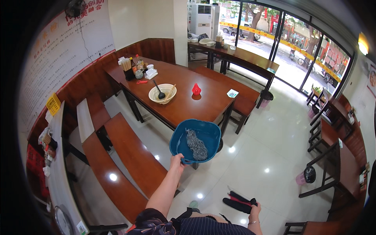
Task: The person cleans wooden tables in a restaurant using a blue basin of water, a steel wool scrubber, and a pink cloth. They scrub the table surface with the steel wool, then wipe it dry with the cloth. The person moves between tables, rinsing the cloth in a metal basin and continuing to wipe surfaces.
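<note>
My left hand (178, 162) grips the near rim of a blue plastic basin (213, 138), held out by the end of a wooden dining table (188, 110). Inside the basin lies a clump of steel wool (196, 145). Low on the right, my right hand (255, 208) is closed around a dark bundle (239, 202), black with a red strip; what it is exactly cannot be told. On the table stands a cream bowl (155, 99) with a black ladle (160, 92) and a wooden utensil (170, 92) in it. Beyond the basin sits a small red pointed object (196, 89).
Chopsticks (127, 64), sauce bottles (133, 66) and napkins (151, 73) stand at the table's far left. Wooden benches (132, 141) flank it on both sides. Pink bins (305, 176) stand on the tiled floor (249, 164). Tables line the right wall, and glass doors (279, 44) face the street.
</note>
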`<state>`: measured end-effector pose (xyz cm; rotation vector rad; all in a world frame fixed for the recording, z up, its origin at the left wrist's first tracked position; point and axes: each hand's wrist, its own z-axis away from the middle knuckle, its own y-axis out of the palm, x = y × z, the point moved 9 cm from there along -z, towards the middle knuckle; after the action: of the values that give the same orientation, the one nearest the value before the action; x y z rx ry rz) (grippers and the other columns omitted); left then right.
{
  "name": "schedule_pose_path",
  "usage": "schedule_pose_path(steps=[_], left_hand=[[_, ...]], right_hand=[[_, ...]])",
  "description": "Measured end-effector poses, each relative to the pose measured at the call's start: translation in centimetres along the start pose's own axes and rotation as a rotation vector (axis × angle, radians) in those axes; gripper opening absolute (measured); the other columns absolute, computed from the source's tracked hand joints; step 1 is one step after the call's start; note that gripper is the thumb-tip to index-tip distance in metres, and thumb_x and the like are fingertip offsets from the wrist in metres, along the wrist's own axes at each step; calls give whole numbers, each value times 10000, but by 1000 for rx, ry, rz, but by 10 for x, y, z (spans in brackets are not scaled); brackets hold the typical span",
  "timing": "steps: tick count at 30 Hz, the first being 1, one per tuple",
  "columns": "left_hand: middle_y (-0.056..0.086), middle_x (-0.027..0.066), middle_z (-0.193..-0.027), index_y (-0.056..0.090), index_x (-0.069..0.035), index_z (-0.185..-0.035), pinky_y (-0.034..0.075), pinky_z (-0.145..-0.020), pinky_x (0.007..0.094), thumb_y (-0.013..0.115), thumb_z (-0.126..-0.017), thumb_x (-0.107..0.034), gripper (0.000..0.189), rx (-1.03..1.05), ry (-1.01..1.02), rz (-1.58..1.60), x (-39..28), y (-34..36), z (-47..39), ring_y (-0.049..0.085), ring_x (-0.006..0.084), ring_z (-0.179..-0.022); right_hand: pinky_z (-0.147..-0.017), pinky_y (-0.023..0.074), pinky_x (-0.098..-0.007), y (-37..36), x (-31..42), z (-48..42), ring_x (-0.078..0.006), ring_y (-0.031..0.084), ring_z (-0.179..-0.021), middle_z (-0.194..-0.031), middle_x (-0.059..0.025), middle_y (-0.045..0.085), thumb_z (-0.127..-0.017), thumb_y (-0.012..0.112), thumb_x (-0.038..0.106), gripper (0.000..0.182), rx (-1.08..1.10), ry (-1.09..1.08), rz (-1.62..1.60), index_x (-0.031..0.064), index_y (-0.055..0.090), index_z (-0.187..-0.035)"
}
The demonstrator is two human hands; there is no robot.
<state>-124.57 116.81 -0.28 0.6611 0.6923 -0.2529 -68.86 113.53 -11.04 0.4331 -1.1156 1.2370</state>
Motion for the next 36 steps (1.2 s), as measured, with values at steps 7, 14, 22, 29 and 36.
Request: schedule_pose_path(steps=[7,14,22,29,36], left_hand=[[514,175,-1101,409,-84,-1207,549,-677,534,467,-683,29,539,-28,18,84,-27,80,-95,590,353,-896],[480,162,-1203,273,-149,-1314,507,-764,549,709,-786,-331,709,42,152,91,-38,99,-155,559,345,-1005],[301,127,-1458,223,-111,-1459,430,-953,493,642,-858,-356,773,-45,72,-241,-3,-33,-55,372,327,-1276],[556,40,-868,562,-139,-1071,518,-619,376,624,-806,-222,284,-935,-154,62,202,-373,234,581,234,-752],[542,151,-994,485,-44,-1168,529,-717,492,526,-858,-159,334,-1365,-31,754,405,-429,479,597,379,-875]], right_hand=[[-722,501,-313,78,54,10,-211,596,-821,-938,-105,611,-671,546,-78,455,110,-10,18,16,556,-1116],[-767,502,-305,175,95,12,-186,613,-827,-953,-107,610,-727,514,-76,384,484,-88,47,23,545,-1096],[-840,476,-296,298,130,74,-208,614,-912,-964,-112,647,-730,533,-21,378,1048,-344,390,18,584,-1103],[-797,486,-278,354,104,208,-168,590,-887,-969,-71,624,-727,540,-43,367,1579,-380,579,13,588,-1087],[-738,502,-278,351,52,368,-157,599,-819,-942,-70,614,-723,546,-74,374,1991,-368,701,17,589,-1083]])
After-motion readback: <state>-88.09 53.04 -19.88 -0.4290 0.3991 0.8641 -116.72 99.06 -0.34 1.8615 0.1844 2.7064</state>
